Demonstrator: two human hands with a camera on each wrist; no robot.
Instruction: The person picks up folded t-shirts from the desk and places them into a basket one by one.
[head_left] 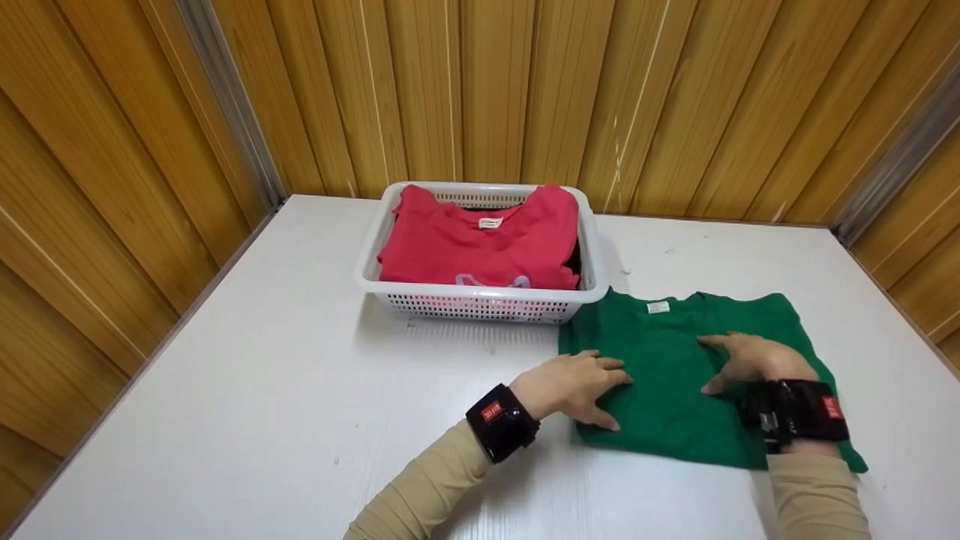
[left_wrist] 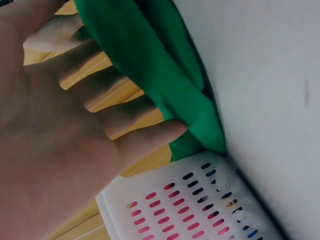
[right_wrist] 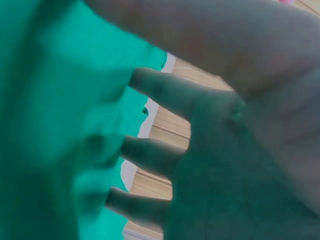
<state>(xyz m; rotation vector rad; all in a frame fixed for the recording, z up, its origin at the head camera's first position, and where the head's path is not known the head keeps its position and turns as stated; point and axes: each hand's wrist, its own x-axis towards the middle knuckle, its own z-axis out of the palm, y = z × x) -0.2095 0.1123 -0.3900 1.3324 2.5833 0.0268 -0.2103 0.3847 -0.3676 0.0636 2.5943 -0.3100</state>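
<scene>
A green T-shirt (head_left: 667, 420), folded into a rough rectangle with its white neck label at the far side, lies on the white table. My left hand (head_left: 574, 386) rests its spread fingers on the shirt's left edge; in the left wrist view the fingertips meet the layered green cloth (left_wrist: 150, 65). Over the right half of the shirt is my right hand (head_left: 757, 361), its fingertips touching the fabric. The right wrist view shows those fingers (right_wrist: 150, 155) apart, pressing on the green surface with nothing gripped.
A white perforated plastic basket (head_left: 480, 307) stands at the back middle, its right front corner close to the green shirt. In it lies a folded red T-shirt (head_left: 480, 251) with a white label. Wood-look panels (head_left: 495, 90) wall the back and sides of the table (head_left: 247, 390).
</scene>
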